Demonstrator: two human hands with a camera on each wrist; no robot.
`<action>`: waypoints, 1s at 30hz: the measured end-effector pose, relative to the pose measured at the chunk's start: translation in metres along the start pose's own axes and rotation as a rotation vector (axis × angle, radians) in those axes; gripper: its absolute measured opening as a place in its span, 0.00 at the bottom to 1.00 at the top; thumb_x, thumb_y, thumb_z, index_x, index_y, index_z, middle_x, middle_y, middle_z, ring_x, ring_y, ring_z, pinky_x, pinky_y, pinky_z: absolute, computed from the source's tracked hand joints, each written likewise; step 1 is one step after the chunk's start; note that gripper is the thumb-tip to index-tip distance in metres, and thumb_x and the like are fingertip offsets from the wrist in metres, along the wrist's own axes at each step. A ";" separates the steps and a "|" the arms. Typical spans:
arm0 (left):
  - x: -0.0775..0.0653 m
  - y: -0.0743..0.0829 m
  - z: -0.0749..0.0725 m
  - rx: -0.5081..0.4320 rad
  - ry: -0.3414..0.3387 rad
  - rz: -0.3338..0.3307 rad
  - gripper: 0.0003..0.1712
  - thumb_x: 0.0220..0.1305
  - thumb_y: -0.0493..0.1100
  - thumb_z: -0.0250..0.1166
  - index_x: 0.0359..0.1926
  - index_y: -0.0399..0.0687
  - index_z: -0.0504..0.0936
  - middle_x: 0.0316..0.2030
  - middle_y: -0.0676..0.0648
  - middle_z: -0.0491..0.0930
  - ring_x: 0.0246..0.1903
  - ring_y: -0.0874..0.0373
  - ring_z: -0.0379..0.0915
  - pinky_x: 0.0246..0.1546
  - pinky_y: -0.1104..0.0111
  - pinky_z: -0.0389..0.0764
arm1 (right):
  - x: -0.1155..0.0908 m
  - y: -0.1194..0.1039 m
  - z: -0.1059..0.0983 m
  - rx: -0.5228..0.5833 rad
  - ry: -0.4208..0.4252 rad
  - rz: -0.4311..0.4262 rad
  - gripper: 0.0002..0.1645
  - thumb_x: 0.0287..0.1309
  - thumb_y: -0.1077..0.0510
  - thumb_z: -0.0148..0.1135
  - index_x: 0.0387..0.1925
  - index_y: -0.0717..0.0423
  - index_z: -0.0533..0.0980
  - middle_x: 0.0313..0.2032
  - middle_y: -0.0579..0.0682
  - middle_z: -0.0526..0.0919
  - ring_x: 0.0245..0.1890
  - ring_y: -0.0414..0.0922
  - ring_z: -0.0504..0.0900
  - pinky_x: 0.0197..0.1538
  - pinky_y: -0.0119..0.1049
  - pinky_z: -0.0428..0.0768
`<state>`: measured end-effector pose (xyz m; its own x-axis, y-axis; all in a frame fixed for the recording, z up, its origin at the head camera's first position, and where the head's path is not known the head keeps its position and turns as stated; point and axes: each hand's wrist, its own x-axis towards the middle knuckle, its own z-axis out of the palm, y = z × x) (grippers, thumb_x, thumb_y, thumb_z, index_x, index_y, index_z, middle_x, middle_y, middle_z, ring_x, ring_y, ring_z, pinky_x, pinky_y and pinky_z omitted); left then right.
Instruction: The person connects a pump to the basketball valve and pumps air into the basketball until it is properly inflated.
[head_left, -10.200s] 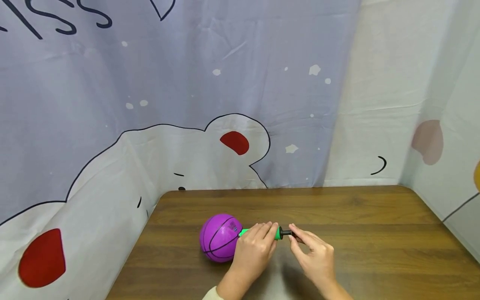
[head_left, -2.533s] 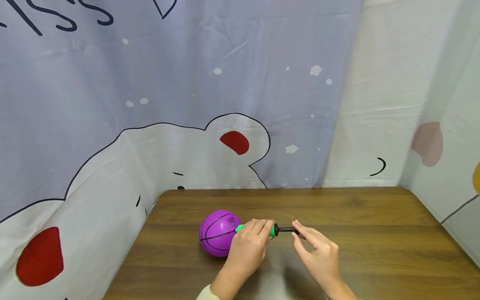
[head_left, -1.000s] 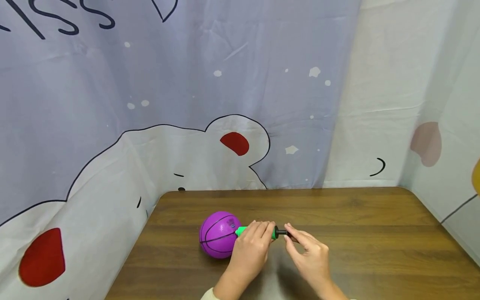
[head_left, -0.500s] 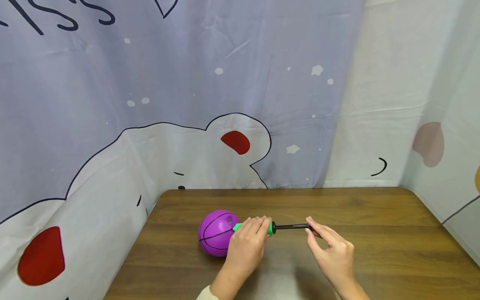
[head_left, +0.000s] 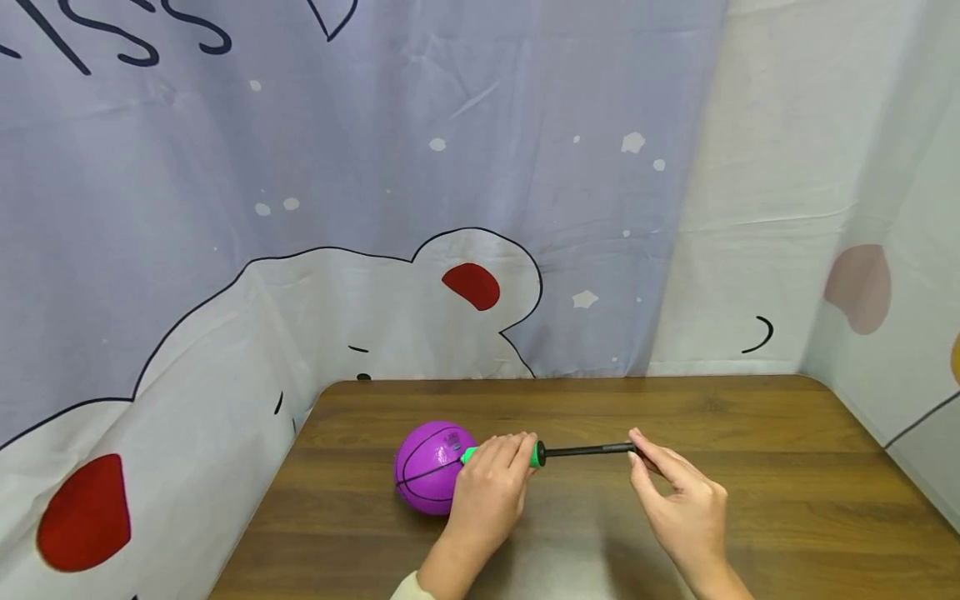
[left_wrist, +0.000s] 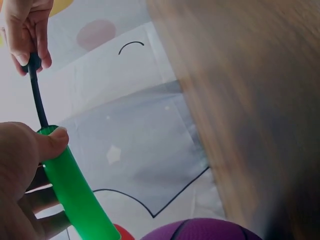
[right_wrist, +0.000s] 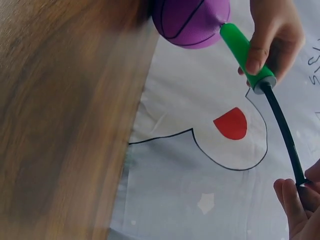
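Note:
A purple ball (head_left: 431,471) with black basketball lines sits on the wooden table, left of both hands. My left hand (head_left: 489,492) grips the green barrel of a hand pump (right_wrist: 239,47), whose tip meets the ball's right side. In the left wrist view the thumb presses along the green barrel (left_wrist: 80,195) near its collar. The black plunger rod (head_left: 588,451) is drawn far out to the right. At its end my right hand (head_left: 684,504) pinches the black handle between thumb and fingers, which partly hide it.
The brown wooden table (head_left: 750,467) carries the ball and lies under both hands. Behind it hangs a grey-blue and white curtain (head_left: 570,208) printed with a cartoon outline and red patches. More white cloth (head_left: 900,358) borders the right side.
Over the last second my right hand has drawn the plunger out to the right, baring much more rod. Earlier the rod was partly out, then mostly in. The left hand and ball shift slightly left.

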<state>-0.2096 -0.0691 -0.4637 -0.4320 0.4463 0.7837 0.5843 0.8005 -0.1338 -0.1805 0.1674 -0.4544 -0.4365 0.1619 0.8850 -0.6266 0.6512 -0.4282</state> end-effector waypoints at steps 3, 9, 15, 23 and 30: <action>0.002 0.003 0.001 0.017 0.024 0.028 0.25 0.50 0.44 0.78 0.50 0.42 0.86 0.44 0.47 0.88 0.43 0.54 0.85 0.53 0.64 0.84 | -0.003 -0.003 0.007 0.021 0.010 -0.014 0.20 0.41 0.73 0.72 0.41 0.61 0.88 0.38 0.55 0.90 0.37 0.29 0.87 0.46 0.13 0.77; 0.005 0.013 0.004 0.022 0.020 0.055 0.25 0.48 0.43 0.79 0.49 0.42 0.86 0.42 0.47 0.87 0.41 0.54 0.85 0.52 0.65 0.85 | -0.014 -0.016 0.030 0.090 -0.028 -0.045 0.20 0.41 0.75 0.71 0.41 0.64 0.87 0.38 0.54 0.90 0.36 0.44 0.90 0.45 0.18 0.81; 0.005 0.019 0.004 0.018 -0.014 0.057 0.22 0.50 0.41 0.78 0.48 0.43 0.87 0.41 0.48 0.87 0.41 0.55 0.84 0.52 0.64 0.85 | -0.025 -0.020 0.043 0.121 -0.085 -0.045 0.20 0.42 0.74 0.71 0.42 0.63 0.87 0.37 0.52 0.90 0.32 0.44 0.90 0.39 0.19 0.83; 0.004 0.015 0.002 -0.067 -0.053 0.017 0.22 0.51 0.41 0.78 0.49 0.47 0.85 0.42 0.51 0.86 0.43 0.58 0.84 0.54 0.66 0.83 | -0.023 -0.008 0.031 0.104 -0.076 -0.049 0.22 0.37 0.73 0.72 0.41 0.62 0.88 0.37 0.53 0.90 0.29 0.39 0.89 0.38 0.18 0.82; 0.002 0.009 0.002 -0.073 -0.045 -0.014 0.25 0.49 0.44 0.79 0.50 0.47 0.84 0.43 0.51 0.86 0.44 0.57 0.84 0.55 0.64 0.83 | -0.007 0.004 0.005 0.055 -0.004 -0.050 0.19 0.40 0.73 0.69 0.40 0.63 0.88 0.37 0.56 0.90 0.34 0.32 0.88 0.43 0.14 0.79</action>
<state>-0.2072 -0.0603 -0.4643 -0.4701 0.4537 0.7571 0.6254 0.7765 -0.0770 -0.1829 0.1645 -0.4635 -0.4060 0.1274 0.9049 -0.6820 0.6170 -0.3928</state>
